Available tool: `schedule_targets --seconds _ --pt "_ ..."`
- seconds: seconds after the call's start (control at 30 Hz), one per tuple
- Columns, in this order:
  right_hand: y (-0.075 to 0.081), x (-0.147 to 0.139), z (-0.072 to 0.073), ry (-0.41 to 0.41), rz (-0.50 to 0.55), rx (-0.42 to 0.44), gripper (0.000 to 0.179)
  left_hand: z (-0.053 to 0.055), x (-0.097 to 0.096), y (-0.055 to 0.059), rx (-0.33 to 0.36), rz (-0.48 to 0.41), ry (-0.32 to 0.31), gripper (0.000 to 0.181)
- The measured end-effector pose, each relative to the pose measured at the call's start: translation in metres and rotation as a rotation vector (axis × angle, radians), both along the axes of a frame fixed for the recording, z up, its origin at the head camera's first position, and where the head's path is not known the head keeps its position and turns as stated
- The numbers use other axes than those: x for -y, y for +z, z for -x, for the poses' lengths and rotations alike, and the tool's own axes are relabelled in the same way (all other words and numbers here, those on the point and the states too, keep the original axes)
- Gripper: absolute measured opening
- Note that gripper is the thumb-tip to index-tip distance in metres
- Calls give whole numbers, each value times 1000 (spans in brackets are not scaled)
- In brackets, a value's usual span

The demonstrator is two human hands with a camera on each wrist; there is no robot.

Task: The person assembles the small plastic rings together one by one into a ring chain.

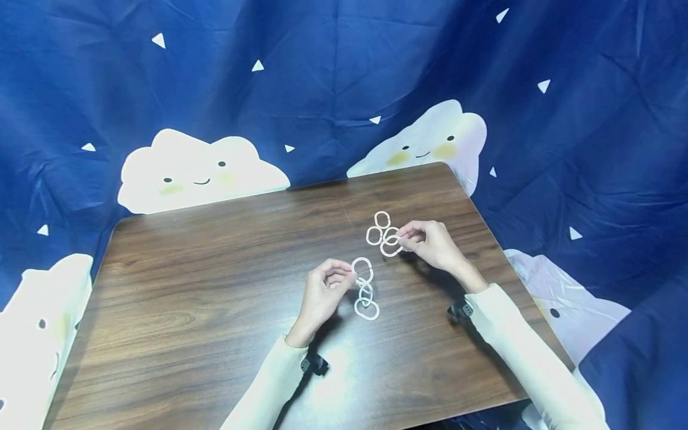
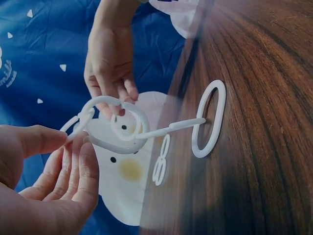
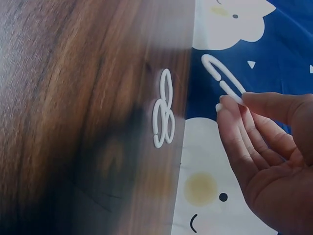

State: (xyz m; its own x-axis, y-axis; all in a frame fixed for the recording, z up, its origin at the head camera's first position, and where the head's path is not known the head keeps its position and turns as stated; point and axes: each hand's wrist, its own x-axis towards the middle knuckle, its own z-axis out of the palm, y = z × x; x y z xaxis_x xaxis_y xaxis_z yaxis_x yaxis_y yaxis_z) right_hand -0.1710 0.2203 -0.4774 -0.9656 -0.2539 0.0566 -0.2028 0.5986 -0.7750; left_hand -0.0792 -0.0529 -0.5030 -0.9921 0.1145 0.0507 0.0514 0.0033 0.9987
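Thumb and fingertips of my left hand [image 1: 324, 292] pinch the top ring of a chain of several linked white plastic rings [image 2: 171, 128]. The chain dangles over the table, its lowest ring closest to the wood. My right hand [image 1: 432, 245] pinches a single white ring [image 3: 228, 74] by its edge, and a small gap shows in this ring's side. Beneath it in the head view, partly overlapped by it, a cluster of loose white rings [image 1: 382, 227] lies on the table. The held ring and the chain are apart in the head view.
The brown wood-grain table [image 1: 215, 286] has its right edge near my right forearm. Behind it hangs a blue curtain [image 1: 322, 71] with smiling clouds and white triangles. A small black camera [image 1: 315, 364] is strapped to my left wrist, another [image 1: 459, 310] to my right.
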Motion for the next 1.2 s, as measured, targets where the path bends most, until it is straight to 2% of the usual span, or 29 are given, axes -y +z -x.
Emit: schedule_targets --seconds 0.33,0.9,1.2 --pt "9 5 -9 9 49 -12 11 1 -1 0 -5 14 8 15" --pt "14 10 -19 39 228 53 15 1 -4 -1 1 -25 9 18" --pt "23 14 -26 54 274 54 13 1 -4 -1 -11 -40 17 17"
